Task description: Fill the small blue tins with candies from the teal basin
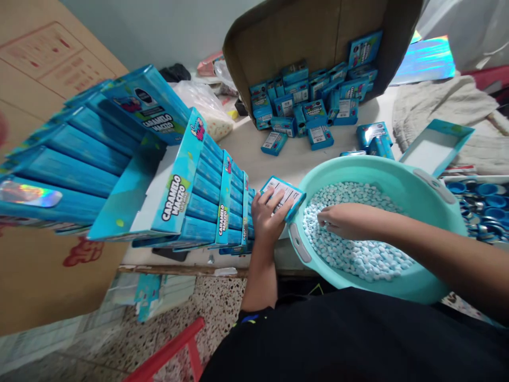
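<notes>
My left hand (268, 215) is closed round a small blue candy box (292, 197), fingers across its white printed face. The box is tilted beside the left rim of a turquoise tub (413, 185). Inside the tub lies a heap of small pale blue and white candies (369, 260). Over this heap is my right hand (344, 220), its fingers curled in and pointing left; whatever they hold is hidden. Left of my left hand stand stacked blue display boxes (177, 196) marked "Caramelo Macizo", with rows of small boxes in them.
A tipped cardboard carton (294, 32) at the back spills small blue boxes (314, 111). An open blue tray (435, 146) lies right of the tub, near a cloth (433, 106) and a bin of blue round pieces (483, 204). A large carton (51, 286) borders the left.
</notes>
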The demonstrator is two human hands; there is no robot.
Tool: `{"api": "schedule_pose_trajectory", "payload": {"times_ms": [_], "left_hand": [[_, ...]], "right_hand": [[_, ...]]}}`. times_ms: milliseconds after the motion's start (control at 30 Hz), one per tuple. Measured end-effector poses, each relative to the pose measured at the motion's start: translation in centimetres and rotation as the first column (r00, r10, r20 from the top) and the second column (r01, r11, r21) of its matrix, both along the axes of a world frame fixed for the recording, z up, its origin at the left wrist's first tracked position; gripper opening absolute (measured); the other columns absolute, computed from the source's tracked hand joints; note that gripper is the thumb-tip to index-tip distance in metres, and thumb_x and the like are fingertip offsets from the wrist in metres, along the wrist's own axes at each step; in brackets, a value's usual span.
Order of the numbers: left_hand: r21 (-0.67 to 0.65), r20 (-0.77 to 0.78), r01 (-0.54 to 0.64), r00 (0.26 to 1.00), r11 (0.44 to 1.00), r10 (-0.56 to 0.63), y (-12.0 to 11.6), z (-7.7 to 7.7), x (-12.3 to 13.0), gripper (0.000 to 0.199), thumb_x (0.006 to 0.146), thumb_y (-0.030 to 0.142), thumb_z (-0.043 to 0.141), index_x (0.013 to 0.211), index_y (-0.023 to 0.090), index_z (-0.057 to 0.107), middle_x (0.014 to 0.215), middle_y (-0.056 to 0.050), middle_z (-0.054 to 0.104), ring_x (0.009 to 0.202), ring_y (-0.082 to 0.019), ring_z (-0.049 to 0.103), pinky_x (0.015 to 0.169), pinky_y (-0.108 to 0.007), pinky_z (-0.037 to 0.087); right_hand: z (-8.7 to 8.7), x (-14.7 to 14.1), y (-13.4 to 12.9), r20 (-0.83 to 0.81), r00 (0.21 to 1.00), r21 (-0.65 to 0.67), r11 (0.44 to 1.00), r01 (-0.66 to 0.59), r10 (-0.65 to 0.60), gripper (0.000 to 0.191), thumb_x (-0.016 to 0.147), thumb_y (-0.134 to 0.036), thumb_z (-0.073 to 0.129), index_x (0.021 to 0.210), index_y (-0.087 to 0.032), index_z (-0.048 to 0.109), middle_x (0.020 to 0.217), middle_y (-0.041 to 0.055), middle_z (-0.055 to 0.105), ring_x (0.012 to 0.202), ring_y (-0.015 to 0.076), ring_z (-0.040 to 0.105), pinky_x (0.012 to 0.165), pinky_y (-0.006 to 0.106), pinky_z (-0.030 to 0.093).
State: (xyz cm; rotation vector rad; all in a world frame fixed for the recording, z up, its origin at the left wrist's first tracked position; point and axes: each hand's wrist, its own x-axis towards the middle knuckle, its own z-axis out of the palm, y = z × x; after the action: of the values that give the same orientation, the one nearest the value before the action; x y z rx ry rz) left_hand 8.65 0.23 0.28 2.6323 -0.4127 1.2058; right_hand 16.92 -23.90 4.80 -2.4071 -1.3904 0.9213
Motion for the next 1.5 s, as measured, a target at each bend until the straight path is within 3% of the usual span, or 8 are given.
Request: {"api": "schedule_pose_trajectory", "payload": {"times_ms": [433, 733, 867, 933, 1033, 1133, 1233, 1500], "left_hand": [[-0.032, -0.026, 0.024, 0.999, 0.999, -0.025, -0.7, -0.3, -0.2, 0.032, 0.097, 0.016, 0.06, 0.12, 0.035, 0.071, 0.125, -0.002, 0.072, 0.136, -0.019, 0.055, 0.13, -0.049, 0.023], [-0.062, 0.037, 0.08, 0.996, 0.995, -0.077, 0.0, -0.3, 1.0, 0.03, 0.095, 0.016, 0.063, 0.122, 0.026, 0.067, 0.123, -0.007, 0.071, 0.13, -0.022, 0.06, 0.121, -0.05, 0.038], [-0.274, -0.039, 0.095, 0.993, 0.957, -0.109, -0.5, 0.0, 0.9, 0.035, 0.089, 0.023, 0.07, 0.123, 0.022, 0.063, 0.123, -0.009, 0.07, 0.121, -0.024, 0.065, 0.11, -0.047, 0.05], [-0.489, -0.11, 0.01, 0.991, 0.872, -0.073, -1.0, 0.1, 0.9, 0.038, 0.084, 0.026, 0.075, 0.119, 0.021, 0.063, 0.119, -0.009, 0.07, 0.114, -0.023, 0.068, 0.103, -0.043, 0.055], [-0.768, -0.223, -0.19, 0.975, 0.612, 0.022, -1.4, 0.1, 1.0, 0.041, 0.073, 0.023, 0.08, 0.109, 0.02, 0.062, 0.107, -0.007, 0.071, 0.099, -0.021, 0.07, 0.092, -0.037, 0.059], [-0.857, -0.336, -0.337, 0.939, 0.389, 0.074, -1.2, -0.1, 1.3, 0.045, 0.065, 0.018, 0.079, 0.106, 0.02, 0.059, 0.104, -0.005, 0.068, 0.093, -0.02, 0.07, 0.088, -0.036, 0.059], [-0.88, -0.377, -0.375, 0.925, 0.293, 0.051, -0.7, -0.3, 1.6, 0.047, 0.068, 0.016, 0.072, 0.112, 0.02, 0.057, 0.108, -0.006, 0.066, 0.094, -0.02, 0.07, 0.09, -0.037, 0.059], [-0.796, -0.174, -0.178, 0.983, 0.578, 0.062, -0.8, 0.3, 0.9, 0.046, 0.083, 0.023, 0.066, 0.127, 0.02, 0.055, 0.132, -0.013, 0.06, 0.128, -0.027, 0.058, 0.112, -0.047, 0.048]], "right_hand": [[1.4, -0.1, 0.2, 0.12, 0.992, 0.056, 0.998, 0.024, -0.03, 0.024, 0.1, -0.021, 0.042, 0.107, -0.018, 0.064, 0.105, 0.0103, 0.072, 0.082, 0.0226, 0.065, 0.06, 0.032, 0.033], [1.2, 0.0, 0.0, 0.102, 0.994, 0.05, 0.998, 0.043, -0.048, 0.024, 0.097, -0.02, 0.045, 0.108, -0.019, 0.066, 0.108, 0.0098, 0.072, 0.087, 0.0245, 0.068, 0.064, 0.032, 0.038], [0.7, 0.0, -0.6, 0.014, 1.0, -0.013, 1.0, 0.021, -0.021, 0.031, 0.092, -0.03, 0.056, 0.12, -0.018, 0.064, 0.115, 0.0122, 0.069, 0.091, 0.0276, 0.068, 0.065, 0.034, 0.042], [0.6, -0.1, -0.8, -0.03, 1.0, -0.03, 1.0, 0.004, -0.005, 0.048, 0.087, -0.039, 0.064, 0.13, -0.018, 0.06, 0.122, 0.0138, 0.065, 0.095, 0.0301, 0.068, 0.065, 0.035, 0.043], [0.9, -0.2, -0.9, -0.076, 0.997, -0.06, 0.998, -0.035, 0.03, 0.057, 0.082, -0.045, 0.069, 0.133, -0.021, 0.058, 0.126, 0.0128, 0.062, 0.097, 0.0314, 0.066, 0.065, 0.035, 0.044], [1.0, -0.4, -0.8, -0.079, 0.994, -0.077, 0.993, -0.084, 0.078, 0.052, 0.079, -0.043, 0.073, 0.126, -0.022, 0.063, 0.122, 0.0116, 0.06, 0.093, 0.0302, 0.066, 0.065, 0.035, 0.042], [0.8, -0.4, -0.6, -0.05, 0.993, -0.061, 0.992, -0.109, 0.106, 0.052, 0.075, -0.039, 0.076, 0.123, -0.021, 0.064, 0.118, 0.0114, 0.06, 0.093, 0.0295, 0.065, 0.065, 0.034, 0.041], [0.6, -0.2, -0.5, -0.07, 0.995, -0.104, 0.991, -0.079, 0.071, 0.039, 0.076, -0.033, 0.073, 0.112, -0.021, 0.065, 0.112, 0.009, 0.065, 0.085, 0.0252, 0.062, 0.059, 0.031, 0.032]]}}
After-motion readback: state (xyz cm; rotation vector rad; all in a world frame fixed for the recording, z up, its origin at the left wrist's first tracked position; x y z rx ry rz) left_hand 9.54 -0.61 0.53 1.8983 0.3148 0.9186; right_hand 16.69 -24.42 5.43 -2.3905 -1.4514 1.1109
